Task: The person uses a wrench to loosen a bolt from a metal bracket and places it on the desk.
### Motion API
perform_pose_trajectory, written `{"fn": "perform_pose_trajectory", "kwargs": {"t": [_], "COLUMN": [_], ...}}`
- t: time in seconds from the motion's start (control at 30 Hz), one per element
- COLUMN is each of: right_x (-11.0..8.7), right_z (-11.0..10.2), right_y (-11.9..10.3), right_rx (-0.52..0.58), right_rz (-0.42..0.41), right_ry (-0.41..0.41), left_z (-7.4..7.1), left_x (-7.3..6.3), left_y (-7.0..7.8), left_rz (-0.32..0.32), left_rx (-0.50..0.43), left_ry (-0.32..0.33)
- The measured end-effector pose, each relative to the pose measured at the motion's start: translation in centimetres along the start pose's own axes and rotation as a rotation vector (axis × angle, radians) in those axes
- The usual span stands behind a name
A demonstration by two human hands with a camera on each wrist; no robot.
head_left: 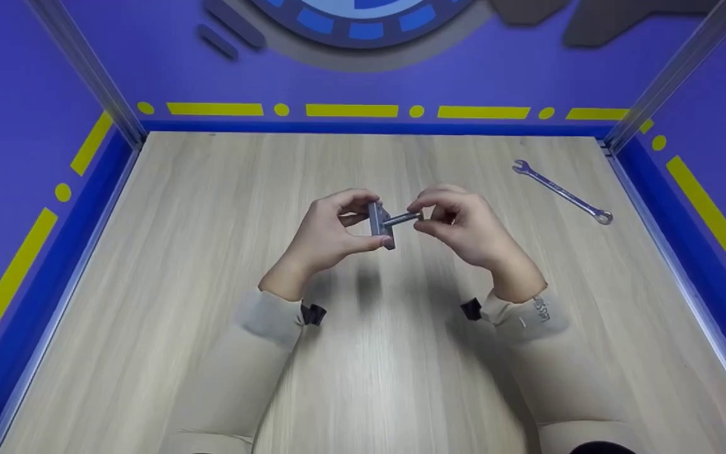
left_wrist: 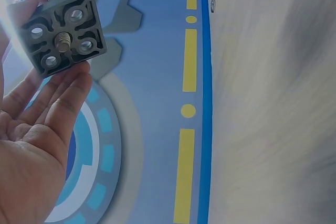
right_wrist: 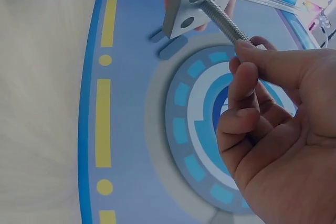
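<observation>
My left hand (head_left: 331, 230) grips a square grey mounting plate (left_wrist: 63, 17) by its edges, thumb on the near side and fingers on the far side. Four corner holes and a ribbed face show in the left wrist view. Through the plate's centre runs a threaded bolt (right_wrist: 226, 22), whose tip pokes out of the ribbed face. The smooth face looks toward my right hand (head_left: 464, 221). Between right thumb and forefinger I pinch the bolt's outer end, which the fingertips hide. Both hands hold the assembly above the middle of the table.
A combination wrench (head_left: 561, 191) lies at the right rear of the wooden table (head_left: 224, 176). Blue panels (head_left: 363, 82) with yellow marks enclose the back and sides, and metal posts (head_left: 678, 72) stand at the rear corners.
</observation>
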State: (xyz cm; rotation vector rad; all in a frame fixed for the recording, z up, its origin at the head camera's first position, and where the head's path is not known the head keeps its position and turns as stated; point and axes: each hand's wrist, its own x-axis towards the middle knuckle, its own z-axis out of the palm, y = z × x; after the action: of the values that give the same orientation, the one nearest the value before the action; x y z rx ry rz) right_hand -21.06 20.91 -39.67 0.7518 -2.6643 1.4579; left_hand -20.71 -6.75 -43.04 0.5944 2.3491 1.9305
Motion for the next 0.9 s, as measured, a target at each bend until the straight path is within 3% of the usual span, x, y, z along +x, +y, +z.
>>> {"fn": "perform_pose_trajectory", "kwargs": {"t": [0.23, 0.37, 0.67, 0.9], "right_x": [0.6, 1.0, 0.9, 0.5], "right_z": [0.0, 0.4, 0.4, 0.4], "right_y": [-0.2, 0.0, -0.2, -0.2], "right_rx": [0.003, 0.029, -0.005, -0.024], "right_rz": [0.256, 0.321, 0.202, 0.085], "right_ry": [0.016, -0.003, -0.032, 0.016], "left_z": [0.1, 0.3, 0.2, 0.0], "left_x": [0.0, 0.2, 0.0, 0.2], "left_y": [0.4, 0.4, 0.2, -0.1], "left_rz": [0.003, 0.016, 0.012, 0.006], "left_rx": [0.021, 0.036, 0.053, 0.047], "left_ry": [0.000, -0.008, 0.005, 0.010]}}
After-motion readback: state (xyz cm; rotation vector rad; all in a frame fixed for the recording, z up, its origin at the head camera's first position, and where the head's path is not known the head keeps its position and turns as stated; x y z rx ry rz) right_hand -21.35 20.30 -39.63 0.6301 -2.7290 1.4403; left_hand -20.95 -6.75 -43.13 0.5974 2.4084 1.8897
